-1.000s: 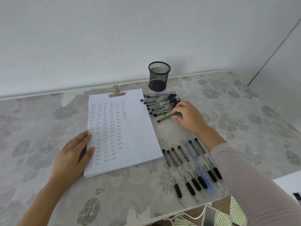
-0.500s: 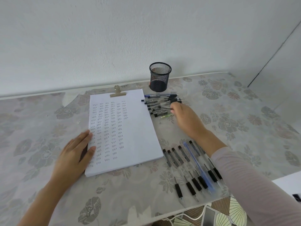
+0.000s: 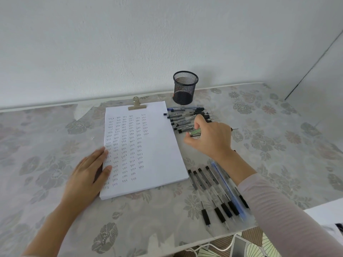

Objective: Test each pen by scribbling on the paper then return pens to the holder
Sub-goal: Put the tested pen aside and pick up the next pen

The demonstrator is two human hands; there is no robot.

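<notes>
- tablecloth (image 3: 269, 130): pale grey-beige, strewn with muted grey flowers, a few tinged dusty pink
- paper (image 3: 163, 149): white, with columns of small dark scribbles
- clip (image 3: 137, 106): brass-gold
- holder (image 3: 185, 89): black mesh
- far heap of pens (image 3: 182, 118): black and grey, one blue at the back
- green-banded pen (image 3: 195, 133) (the one the right hand (image 3: 213, 141) grips): otherwise dark
- near row of pens (image 3: 213, 184): clear barrels, black grips, one all blue
- sleeve (image 3: 289, 216): pale pink, finely ribbed
- wall (image 3: 130, 43): plain white
</notes>
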